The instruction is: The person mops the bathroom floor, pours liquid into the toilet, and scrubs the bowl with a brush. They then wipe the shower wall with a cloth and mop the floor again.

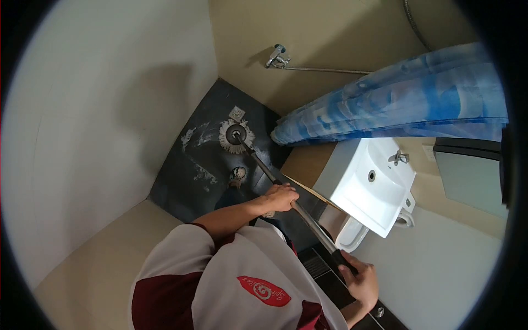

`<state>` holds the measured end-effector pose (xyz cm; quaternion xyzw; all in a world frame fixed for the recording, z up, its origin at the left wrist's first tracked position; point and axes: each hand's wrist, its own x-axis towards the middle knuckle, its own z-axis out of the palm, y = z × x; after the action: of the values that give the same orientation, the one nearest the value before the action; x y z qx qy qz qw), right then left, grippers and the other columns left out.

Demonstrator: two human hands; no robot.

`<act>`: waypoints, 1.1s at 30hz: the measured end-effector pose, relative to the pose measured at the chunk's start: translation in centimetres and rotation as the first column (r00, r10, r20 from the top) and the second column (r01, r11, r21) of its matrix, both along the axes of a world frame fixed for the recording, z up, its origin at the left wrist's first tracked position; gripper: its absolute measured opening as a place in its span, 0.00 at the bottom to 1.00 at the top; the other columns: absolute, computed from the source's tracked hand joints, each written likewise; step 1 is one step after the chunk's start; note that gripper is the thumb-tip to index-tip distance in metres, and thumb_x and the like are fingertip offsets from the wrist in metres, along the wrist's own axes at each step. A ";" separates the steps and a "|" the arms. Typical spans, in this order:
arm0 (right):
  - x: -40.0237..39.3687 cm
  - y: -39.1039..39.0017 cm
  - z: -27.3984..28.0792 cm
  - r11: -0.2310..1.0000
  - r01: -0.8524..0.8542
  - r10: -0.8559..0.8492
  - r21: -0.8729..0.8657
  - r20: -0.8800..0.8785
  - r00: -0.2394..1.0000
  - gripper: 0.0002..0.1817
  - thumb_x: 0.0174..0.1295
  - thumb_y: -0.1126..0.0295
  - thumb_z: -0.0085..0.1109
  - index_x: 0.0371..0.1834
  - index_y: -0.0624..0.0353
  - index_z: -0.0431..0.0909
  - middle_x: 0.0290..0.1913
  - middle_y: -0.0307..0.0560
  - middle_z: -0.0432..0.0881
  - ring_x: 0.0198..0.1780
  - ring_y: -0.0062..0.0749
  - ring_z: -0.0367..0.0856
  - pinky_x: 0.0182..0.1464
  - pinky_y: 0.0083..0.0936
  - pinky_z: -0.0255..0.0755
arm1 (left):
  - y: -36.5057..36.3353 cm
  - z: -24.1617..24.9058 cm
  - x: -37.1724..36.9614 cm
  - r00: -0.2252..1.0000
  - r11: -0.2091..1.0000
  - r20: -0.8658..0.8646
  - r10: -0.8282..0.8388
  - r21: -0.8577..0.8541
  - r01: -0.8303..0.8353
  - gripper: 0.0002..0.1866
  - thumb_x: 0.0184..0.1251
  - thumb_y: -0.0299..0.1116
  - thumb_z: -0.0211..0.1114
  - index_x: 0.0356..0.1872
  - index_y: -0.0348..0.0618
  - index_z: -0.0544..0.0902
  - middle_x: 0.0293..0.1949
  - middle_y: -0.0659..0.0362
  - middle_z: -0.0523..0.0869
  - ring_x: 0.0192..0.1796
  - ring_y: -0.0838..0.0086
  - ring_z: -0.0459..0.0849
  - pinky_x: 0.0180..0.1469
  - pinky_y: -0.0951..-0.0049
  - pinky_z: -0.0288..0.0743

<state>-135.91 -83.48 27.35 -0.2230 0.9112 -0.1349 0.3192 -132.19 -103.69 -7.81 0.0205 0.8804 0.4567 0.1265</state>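
Observation:
A mop (314,224) slants across the view on a long metal pole with dark grips. Its round head (224,139), a grey disc ringed with white fringe, lies on the dark floor (181,170) right beside a small square drain (237,114). My left hand (281,197) is closed around the middle of the pole. Lower right, my right hand (361,279) wraps around the black grip at the pole's upper end. Whitish streaks mark the floor left of the mop head. A foot (238,174) shows just below it.
A blue patterned shower curtain (396,102) hangs on the right. Below it are a white washbasin (360,190) with a tap (398,158) and a mirror (473,179). A shower mixer (278,56) with a hose is on the far wall. A pale wall (93,110) bounds the left.

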 end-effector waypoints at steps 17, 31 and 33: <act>11.2 3.5 -6.2 0.958 0.272 -0.272 0.092 -0.005 0.962 0.20 0.62 0.60 0.64 0.58 0.45 0.84 0.39 0.59 0.86 0.43 0.55 0.86 0.45 0.42 0.78 | 2.3 -4.7 5.4 0.933 0.945 0.170 -0.318 -0.026 0.327 0.11 0.56 0.29 0.65 0.41 0.47 0.84 0.49 0.52 0.84 0.57 0.52 0.81 0.58 0.54 0.76; 13.1 3.1 -0.6 0.425 0.664 -0.853 -0.615 -0.028 0.521 0.28 0.66 0.66 0.64 0.68 0.65 0.73 0.42 0.45 0.83 0.31 0.17 0.78 0.32 0.14 0.73 | -20.1 1.8 -8.7 0.739 0.692 0.053 0.671 0.312 -0.651 0.20 0.68 0.48 0.62 0.32 0.37 0.81 0.28 0.47 0.84 0.31 0.54 0.83 0.33 0.57 0.77; 13.5 2.4 -3.8 0.401 0.755 -0.875 -0.519 0.026 0.483 0.25 0.66 0.69 0.63 0.65 0.64 0.75 0.41 0.42 0.83 0.31 0.18 0.78 0.32 0.16 0.73 | -28.7 4.0 -10.6 0.439 0.328 0.214 0.873 0.411 -0.851 0.22 0.67 0.52 0.67 0.28 0.43 0.77 0.19 0.61 0.78 0.16 0.75 0.75 0.15 0.69 0.72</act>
<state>-122.37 -81.08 23.54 0.1711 0.8718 -0.4581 0.0296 -142.81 -132.34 -3.86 -0.4085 0.6224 0.6473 -0.1637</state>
